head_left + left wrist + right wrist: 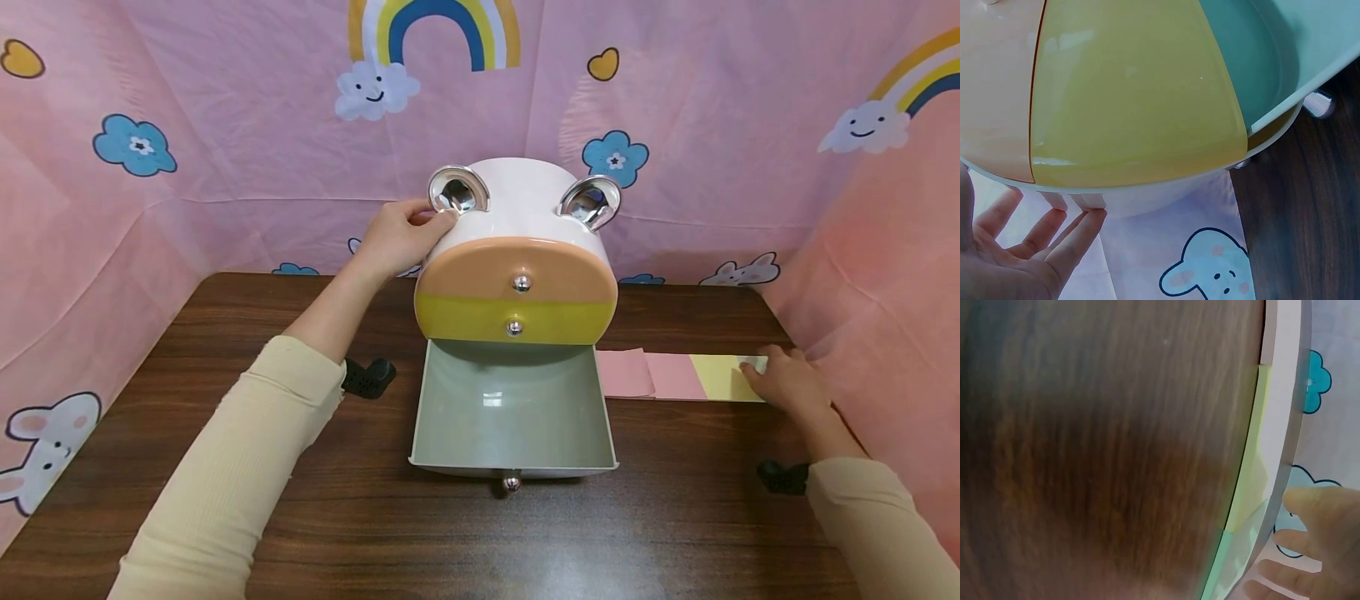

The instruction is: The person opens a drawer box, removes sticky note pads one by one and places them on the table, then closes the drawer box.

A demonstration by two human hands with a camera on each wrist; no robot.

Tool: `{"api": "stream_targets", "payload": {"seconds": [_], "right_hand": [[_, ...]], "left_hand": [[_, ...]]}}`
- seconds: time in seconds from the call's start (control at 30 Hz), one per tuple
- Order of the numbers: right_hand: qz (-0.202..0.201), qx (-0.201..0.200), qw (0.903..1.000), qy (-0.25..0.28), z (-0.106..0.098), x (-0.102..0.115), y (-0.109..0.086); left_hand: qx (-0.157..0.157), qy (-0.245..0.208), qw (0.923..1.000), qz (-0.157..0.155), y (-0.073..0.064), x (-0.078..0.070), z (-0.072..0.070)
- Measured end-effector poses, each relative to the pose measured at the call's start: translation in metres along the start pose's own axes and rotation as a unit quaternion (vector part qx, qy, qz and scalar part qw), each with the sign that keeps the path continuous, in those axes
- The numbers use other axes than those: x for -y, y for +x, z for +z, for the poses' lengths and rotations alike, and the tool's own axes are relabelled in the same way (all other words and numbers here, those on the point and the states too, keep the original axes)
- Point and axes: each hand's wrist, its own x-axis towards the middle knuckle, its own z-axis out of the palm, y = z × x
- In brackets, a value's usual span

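A small white storage cabinet with silver ears stands at the table's middle, its front banded orange and yellow. Its bottom grey-green drawer is pulled out and holds nothing visible. My left hand rests its fingertips against the cabinet's left side, just below the ear; in the left wrist view the fingers are spread and touch the white shell. Right of the cabinet lies a row of sticky notes, pink, yellow and pale green. My right hand is at the row's green end, fingers extended and apart.
A dark wood table carries everything. Pink printed cloth hangs behind and at both sides, close to my right hand. Black wrist devices sit at both sleeves. The drawer's front edge juts toward me.
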Motion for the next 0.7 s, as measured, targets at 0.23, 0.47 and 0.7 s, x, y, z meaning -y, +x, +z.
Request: {"api": "stream_targets", "payload": {"seconds": [0.23,0.47,0.7], "right_hand": [[-0.015,-0.048,0.9987,0.012,0.002,0.005,-0.004],[-0.046,-0.121,0.9913,0.025,0.001,0.015,-0.011],[-0.073,-0.169,0.9825,0.029,-0.001,0.026,-0.019]], "left_hand": [[0.000,-0.005,1.0000,0.001,0.000,-0.001,0.000],[-0.001,-0.002,1.0000,0.007,0.000,-0.001,0.000],[0.000,-0.003,1.0000,0.008,0.000,0.000,0.000]]}}
